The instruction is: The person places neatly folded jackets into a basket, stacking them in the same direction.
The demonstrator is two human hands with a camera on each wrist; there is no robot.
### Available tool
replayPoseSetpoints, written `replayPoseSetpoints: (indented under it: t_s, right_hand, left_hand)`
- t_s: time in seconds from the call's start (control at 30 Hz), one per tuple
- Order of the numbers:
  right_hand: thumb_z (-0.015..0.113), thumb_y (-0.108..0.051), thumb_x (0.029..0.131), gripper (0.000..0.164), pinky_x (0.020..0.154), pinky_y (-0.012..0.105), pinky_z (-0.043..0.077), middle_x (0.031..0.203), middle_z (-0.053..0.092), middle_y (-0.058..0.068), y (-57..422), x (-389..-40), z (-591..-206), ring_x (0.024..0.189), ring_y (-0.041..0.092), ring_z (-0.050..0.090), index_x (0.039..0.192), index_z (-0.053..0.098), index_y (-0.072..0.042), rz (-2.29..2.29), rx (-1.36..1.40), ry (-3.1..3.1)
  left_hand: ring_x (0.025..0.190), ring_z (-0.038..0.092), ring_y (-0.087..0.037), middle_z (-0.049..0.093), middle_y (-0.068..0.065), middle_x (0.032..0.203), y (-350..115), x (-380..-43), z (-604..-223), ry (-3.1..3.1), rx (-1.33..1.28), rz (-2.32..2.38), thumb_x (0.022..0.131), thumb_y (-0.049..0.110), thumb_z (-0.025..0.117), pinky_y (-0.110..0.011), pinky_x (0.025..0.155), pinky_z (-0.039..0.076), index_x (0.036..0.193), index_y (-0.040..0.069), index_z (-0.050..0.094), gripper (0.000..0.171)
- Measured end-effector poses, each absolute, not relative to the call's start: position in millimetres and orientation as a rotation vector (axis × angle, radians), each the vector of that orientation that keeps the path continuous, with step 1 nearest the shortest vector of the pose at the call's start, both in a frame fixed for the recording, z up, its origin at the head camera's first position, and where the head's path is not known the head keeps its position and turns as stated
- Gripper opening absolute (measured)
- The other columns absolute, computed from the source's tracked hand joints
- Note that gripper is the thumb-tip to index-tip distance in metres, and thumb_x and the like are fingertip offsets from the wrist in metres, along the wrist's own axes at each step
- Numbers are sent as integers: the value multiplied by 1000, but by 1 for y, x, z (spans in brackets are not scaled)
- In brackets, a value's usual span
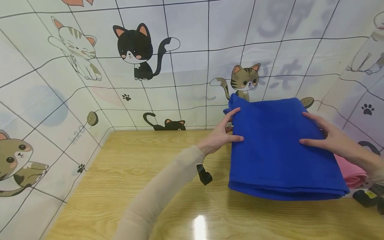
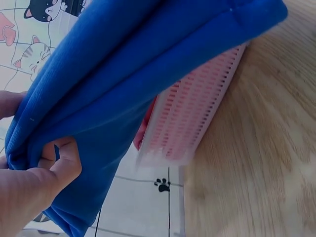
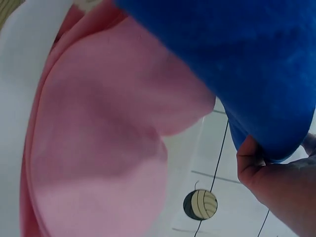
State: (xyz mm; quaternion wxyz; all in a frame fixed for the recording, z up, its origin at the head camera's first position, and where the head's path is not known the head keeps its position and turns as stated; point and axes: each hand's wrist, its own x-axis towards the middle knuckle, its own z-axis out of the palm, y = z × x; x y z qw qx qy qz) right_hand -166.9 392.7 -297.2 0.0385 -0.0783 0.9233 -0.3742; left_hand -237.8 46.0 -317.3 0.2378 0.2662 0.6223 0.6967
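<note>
A folded blue cloth [image 1: 276, 143] is held up in front of the far wall, over the right part of the table. My left hand [image 1: 220, 136] grips its left edge, the thumb on the front face. At the opposite edge, my right hand [image 1: 330, 133] holds the cloth with the thumb also in front. The left wrist view shows the cloth's stacked layers [image 2: 113, 84] and curled fingers pinching them. Behind and below it is a white perforated plastic basket [image 2: 190, 108]. In the right wrist view a pink cloth [image 3: 98, 128] lies in the basket, beside the blue cloth.
A wood-grain table [image 1: 126, 186] spreads under the arms, to the left and front. Its back edge meets a wall sheet [image 1: 192, 66] printed with cats and grid lines. The blue cloth hides most of the basket from the head view.
</note>
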Motion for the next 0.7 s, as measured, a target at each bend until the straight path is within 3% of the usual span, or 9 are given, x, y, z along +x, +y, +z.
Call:
replayPoseSetpoints:
  t_s: [0.3,0.53,0.7]
  right_hand:
    - [68,-13,91,97,81,78,24,154,-10,31,411,-165,-294,127,68,6,156,-3,-31,-1120,-232,2911]
    - [67,-9,90,95,92,80,7,156,-12,25,432,-167,-292,131,64,-2,157,1,-25,-1064,-240,2979]
    - [67,-6,90,98,90,79,13,155,-9,30,443,-164,-288,125,69,8,156,-1,-28,-1028,-202,3018]
  left_hand:
    - [116,50,-18,26,6,144,74,-234,-316,1616,772,1931,84,-16,63,-35,84,51,151,37,25,94]
    - [108,54,-16,27,7,142,96,-231,-315,1599,836,1930,86,-17,60,-32,81,51,152,37,24,93]
    - [111,54,-16,28,8,143,111,-231,-314,1603,873,1930,88,-17,57,-31,81,51,152,38,24,91]
